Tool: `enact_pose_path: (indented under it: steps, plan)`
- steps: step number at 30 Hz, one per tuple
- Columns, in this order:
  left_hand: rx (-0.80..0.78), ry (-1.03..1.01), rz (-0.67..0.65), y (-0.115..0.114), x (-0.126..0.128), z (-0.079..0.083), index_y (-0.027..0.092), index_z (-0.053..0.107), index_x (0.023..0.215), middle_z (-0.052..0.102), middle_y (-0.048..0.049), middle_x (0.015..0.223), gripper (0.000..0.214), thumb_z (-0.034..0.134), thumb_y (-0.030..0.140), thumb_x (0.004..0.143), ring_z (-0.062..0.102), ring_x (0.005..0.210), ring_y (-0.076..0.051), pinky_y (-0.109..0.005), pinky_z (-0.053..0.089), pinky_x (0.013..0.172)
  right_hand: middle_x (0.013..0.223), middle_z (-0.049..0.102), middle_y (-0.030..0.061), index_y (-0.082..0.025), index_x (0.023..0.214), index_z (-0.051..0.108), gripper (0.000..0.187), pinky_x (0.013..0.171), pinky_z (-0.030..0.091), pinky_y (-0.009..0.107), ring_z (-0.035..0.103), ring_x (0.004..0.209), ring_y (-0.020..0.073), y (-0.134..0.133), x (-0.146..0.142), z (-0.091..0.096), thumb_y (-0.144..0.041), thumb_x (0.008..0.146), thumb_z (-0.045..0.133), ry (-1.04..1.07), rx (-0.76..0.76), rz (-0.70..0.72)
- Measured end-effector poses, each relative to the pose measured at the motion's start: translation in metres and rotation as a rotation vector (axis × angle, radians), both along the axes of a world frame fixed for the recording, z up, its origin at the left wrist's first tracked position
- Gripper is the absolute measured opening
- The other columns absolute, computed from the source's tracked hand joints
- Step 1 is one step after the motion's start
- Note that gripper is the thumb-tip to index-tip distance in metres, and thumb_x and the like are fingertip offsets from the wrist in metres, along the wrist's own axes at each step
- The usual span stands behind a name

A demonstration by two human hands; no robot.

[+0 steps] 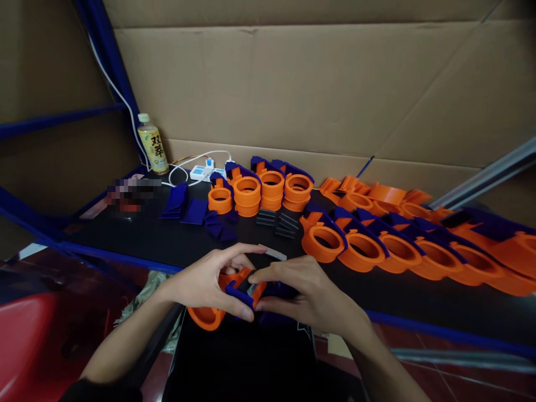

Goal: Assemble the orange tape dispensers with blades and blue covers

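Observation:
My left hand is wrapped round an orange and blue tape dispenser, thumb along its blue edge and index finger stretched out over the top. The dispenser's ring points down to the left, over my lap. From the other side my right hand grips the dispenser's head, its fingertips at a small grey strip set there. Whether the strip is loose or seated I cannot tell. Just beyond my fingers a pale flat strip lies at the table edge.
Stacked tape dispensers stand at the back of the black table, and a long row of dispensers runs to the right. Blue plates, dark strips, a power strip and a drink bottle are there too. A red stool stands lower left.

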State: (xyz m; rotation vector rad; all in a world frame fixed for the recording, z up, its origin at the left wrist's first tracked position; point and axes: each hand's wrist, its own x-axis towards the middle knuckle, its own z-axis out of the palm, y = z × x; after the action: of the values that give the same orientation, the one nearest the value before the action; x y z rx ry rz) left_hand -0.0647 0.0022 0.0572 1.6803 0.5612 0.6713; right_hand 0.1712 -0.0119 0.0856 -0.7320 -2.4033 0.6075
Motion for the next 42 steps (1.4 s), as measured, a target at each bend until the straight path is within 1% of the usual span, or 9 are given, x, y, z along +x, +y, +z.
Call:
enact_pose_path:
  steps: [6,11,18,20,23,26,29,36,42]
  plan:
    - [-0.068,-0.012,-0.042,0.002,0.002,-0.006,0.028,0.049,0.144,0.068,-0.007,0.107,0.086,0.087,0.024,0.067,0.065,0.1,-0.025,-0.038,0.05,0.092,0.087,0.077,-0.0013,-0.027,0.104,0.073,0.019,0.066,0.044,0.024,0.07,0.071,0.0136,0.001,0.004,-0.003,-0.038,0.089,0.07,-0.047,0.01,0.036]
    - [-0.106,-0.021,0.001,0.005,0.006,-0.006,0.026,0.054,0.139,0.069,-0.0063,0.105,0.083,0.089,0.028,0.064,0.066,0.093,-0.022,-0.035,0.05,0.088,0.089,0.078,-0.0005,-0.025,0.102,0.073,0.017,0.068,0.044,0.023,0.07,0.077,0.0137,0.003,0.005,0.002,-0.035,0.089,0.071,-0.045,0.035,0.018]
    - [-0.119,-0.05,0.049,0.006,0.005,-0.004,0.025,0.055,0.137,0.07,-0.0065,0.109,0.085,0.091,0.027,0.06,0.064,0.106,-0.026,-0.036,0.05,0.092,0.101,0.074,-0.0022,-0.028,0.114,0.069,0.035,0.077,0.046,0.023,0.066,0.087,0.0144,0.013,-0.002,0.029,-0.04,0.082,0.077,-0.105,-0.288,-0.01]
    - [-0.129,-0.123,0.106,0.008,0.004,-0.008,0.023,0.058,0.134,0.07,-0.0071,0.109,0.079,0.09,0.029,0.062,0.065,0.103,-0.026,-0.035,0.05,0.091,0.098,0.072,-0.0019,-0.028,0.114,0.07,0.033,0.076,0.045,0.023,0.063,0.085,0.0139,0.016,0.0,0.029,-0.04,0.084,0.075,-0.007,-0.323,-0.106]
    - [-0.181,-0.302,0.273,0.011,0.004,-0.016,0.02,0.064,0.128,0.071,-0.0096,0.109,0.068,0.088,0.036,0.066,0.066,0.102,-0.027,-0.034,0.05,0.09,0.09,0.068,-0.0001,-0.025,0.101,0.073,0.021,0.07,0.045,0.023,0.059,0.079,0.0131,0.019,0.007,0.022,-0.041,0.089,0.069,0.279,-0.423,-0.287]
    - [-0.264,-0.485,0.442,0.011,0.007,-0.024,0.018,0.067,0.122,0.069,-0.0126,0.118,0.059,0.086,0.038,0.069,0.066,0.107,-0.029,-0.036,0.05,0.094,0.079,0.064,-0.0005,-0.022,0.088,0.072,0.022,0.057,0.042,0.021,0.057,0.066,0.011,0.021,0.012,0.01,-0.043,0.084,0.073,0.619,-0.695,-0.382]
    - [-0.311,-0.645,0.561,0.006,0.011,-0.028,0.02,0.065,0.119,0.069,-0.0098,0.115,0.054,0.086,0.033,0.071,0.067,0.106,-0.027,-0.038,0.05,0.096,0.075,0.064,-0.0015,-0.021,0.086,0.071,0.026,0.054,0.045,0.02,0.058,0.061,0.0099,0.021,0.012,-0.005,-0.041,0.075,0.082,0.868,-0.91,-0.43]
    - [-0.255,-0.717,0.573,-0.001,0.02,-0.031,0.023,0.054,0.12,0.067,-0.0078,0.109,0.065,0.089,0.028,0.065,0.068,0.103,-0.027,-0.039,0.051,0.092,0.08,0.071,-0.0018,-0.022,0.094,0.072,0.028,0.061,0.054,0.019,0.066,0.066,0.0101,0.019,0.003,-0.038,-0.03,0.071,0.086,1.089,-1.067,-0.36]
    - [-0.027,-0.605,0.673,-0.002,0.022,-0.038,0.027,0.051,0.119,0.063,-0.0043,0.109,0.077,0.094,0.028,0.055,0.064,0.096,-0.021,-0.031,0.051,0.084,0.078,0.069,-0.0036,-0.021,0.089,0.069,0.024,0.063,0.056,0.018,0.066,0.066,0.0091,0.019,-0.006,-0.034,-0.027,0.073,0.086,1.179,-1.065,-0.372]
